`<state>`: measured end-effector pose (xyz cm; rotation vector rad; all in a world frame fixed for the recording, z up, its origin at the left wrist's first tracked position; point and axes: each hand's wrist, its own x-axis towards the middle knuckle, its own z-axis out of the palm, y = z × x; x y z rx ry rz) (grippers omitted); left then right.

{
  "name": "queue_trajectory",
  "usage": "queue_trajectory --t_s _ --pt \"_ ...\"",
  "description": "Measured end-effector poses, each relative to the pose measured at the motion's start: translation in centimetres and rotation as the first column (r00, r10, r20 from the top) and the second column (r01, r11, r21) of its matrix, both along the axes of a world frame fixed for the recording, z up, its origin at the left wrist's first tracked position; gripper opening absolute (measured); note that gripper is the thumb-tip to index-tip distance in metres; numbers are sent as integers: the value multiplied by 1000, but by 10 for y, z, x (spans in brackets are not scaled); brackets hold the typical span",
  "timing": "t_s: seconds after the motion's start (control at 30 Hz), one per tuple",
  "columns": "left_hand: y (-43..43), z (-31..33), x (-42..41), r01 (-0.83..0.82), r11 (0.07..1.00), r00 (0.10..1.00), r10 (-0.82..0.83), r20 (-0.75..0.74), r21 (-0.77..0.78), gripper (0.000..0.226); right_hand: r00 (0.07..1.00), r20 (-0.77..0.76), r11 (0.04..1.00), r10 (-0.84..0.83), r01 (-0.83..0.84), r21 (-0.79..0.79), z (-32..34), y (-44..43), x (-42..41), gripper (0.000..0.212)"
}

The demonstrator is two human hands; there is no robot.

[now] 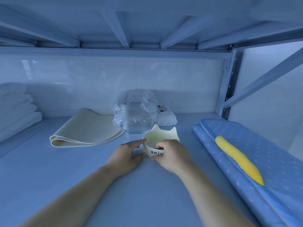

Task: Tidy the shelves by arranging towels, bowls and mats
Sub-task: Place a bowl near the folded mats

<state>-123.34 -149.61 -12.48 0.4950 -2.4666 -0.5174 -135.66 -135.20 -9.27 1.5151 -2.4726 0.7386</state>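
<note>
On the smooth pale-blue shelf (49, 169), with folded towels (18, 112) stacked far left and a doubled-over cream mat (85, 128) next along, the left hand (126, 158) lies open with fingertips against the side of the cream bowl (157, 140) at mid-shelf. The right hand (172, 154) grips its near wall over the lettering. The bowl looks ceramic, so stiff, glossy, probably slippery and chippable at its two ear-like points; holding the round wall seems safest. Behind stand plastic-wrapped clear containers (134, 112), and blue padded mats (246, 145) lie right, under a low shelf above.
</note>
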Motion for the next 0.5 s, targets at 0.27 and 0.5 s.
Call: queue_trajectory --t_s 0.27,0.5 --pt "3 0 0 138 988 985 -129 113 -76 63 992 71 993 -106 108 -37 -5 -1 -13 14" --pt "-1 -2 -1 120 989 986 -108 124 -86 58 997 70 996 -45 50 -75 -10 -1 -23 5"
